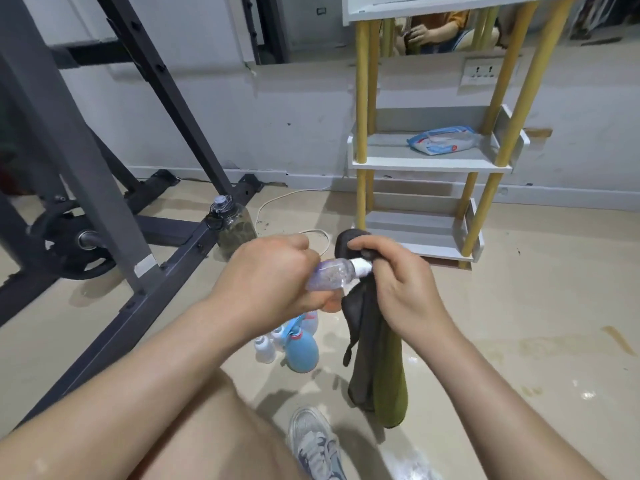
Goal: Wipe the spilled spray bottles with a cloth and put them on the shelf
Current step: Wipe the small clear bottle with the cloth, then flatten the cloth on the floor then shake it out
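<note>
Both hands busy mid-frame: our left hand (pixel 266 282) grips the clear bottle (pixel 330 275), right hand (pixel 398 282) pinches the cloth (pixel 374 358) round its nozzle.

Shelf (pixel 429 164) tiers open (wipes pack (pixel 441 139) occupies middle right).

Bottles (pixel 287 341) on floor (pixel 519 306) — shelf (pixel 429 161) behind, right.

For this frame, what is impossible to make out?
Head view:
clear bottle: base hidden in the left hand; nozzle tip covered by the cloth in the right hand.
floor bottles: count unclear, partly behind the left hand.
shelf: top cut off by the frame edge.
packet: print blurred.
</note>
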